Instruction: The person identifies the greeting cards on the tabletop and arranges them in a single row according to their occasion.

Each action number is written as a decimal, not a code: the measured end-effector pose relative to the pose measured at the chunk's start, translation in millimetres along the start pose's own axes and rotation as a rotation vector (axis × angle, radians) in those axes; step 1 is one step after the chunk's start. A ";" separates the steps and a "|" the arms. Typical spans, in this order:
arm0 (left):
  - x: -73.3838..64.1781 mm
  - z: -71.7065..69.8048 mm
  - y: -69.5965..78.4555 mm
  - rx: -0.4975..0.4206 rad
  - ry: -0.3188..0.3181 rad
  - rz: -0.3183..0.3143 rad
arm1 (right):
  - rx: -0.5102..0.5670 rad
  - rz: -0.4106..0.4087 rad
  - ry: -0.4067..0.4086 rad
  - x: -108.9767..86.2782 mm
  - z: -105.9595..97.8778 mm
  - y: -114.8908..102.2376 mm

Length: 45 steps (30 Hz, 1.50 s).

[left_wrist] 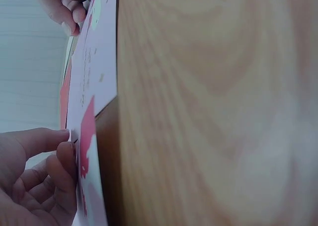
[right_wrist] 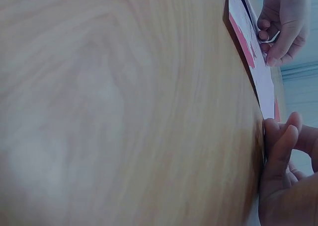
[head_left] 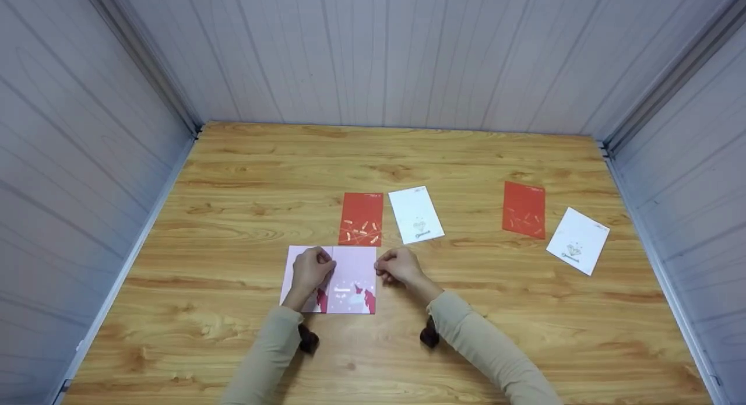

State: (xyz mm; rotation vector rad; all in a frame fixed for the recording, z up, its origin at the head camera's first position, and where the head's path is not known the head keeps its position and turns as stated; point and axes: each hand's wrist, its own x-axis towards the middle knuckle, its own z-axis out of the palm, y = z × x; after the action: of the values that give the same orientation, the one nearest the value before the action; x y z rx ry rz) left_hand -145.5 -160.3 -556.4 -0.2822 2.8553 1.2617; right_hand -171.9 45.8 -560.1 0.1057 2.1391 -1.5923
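Two pink cards lie side by side near the front of the table, each printed with a magenta figure at its lower right. My left hand (head_left: 313,271) reaches over the left pink card (head_left: 291,268) and pinches its right edge, where it meets the right pink card (head_left: 354,265). In the left wrist view, that left pink card (left_wrist: 88,151) shows a dark gap under its near edge. At the right pink card's outer edge, my right hand (head_left: 401,266) pinches the side between thumb and forefinger, low against the tabletop in the right wrist view.
Behind the pink cards lie a red card (head_left: 361,218) with gold print and a white card (head_left: 416,214). Farther right are another red card (head_left: 524,210) and another white card (head_left: 578,240). Panelled walls (head_left: 373,55) enclose the wooden table (head_left: 250,160) at the back and sides.
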 end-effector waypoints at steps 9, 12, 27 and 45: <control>1.5 -0.5 1.3 -0.017 0.017 0.008 | 0.052 0.037 0.001 -0.4 -2.0 -0.6; 4.0 -1.8 4.6 -0.042 0.038 0.010 | 0.085 0.046 0.006 0.1 -5.2 -1.1; 32.6 -4.0 16.2 -0.177 0.106 0.029 | 0.330 -0.044 0.101 14.2 -18.2 1.5; 44.3 3.6 17.9 -0.094 0.082 -0.003 | 0.325 0.041 0.162 25.8 -18.3 -10.8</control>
State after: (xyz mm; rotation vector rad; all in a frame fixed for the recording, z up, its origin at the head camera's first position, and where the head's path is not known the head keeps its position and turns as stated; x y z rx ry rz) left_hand -192.3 -153.0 -549.2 -0.3481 2.8658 1.4185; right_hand -204.3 53.8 -557.1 0.3924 1.9587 -1.9528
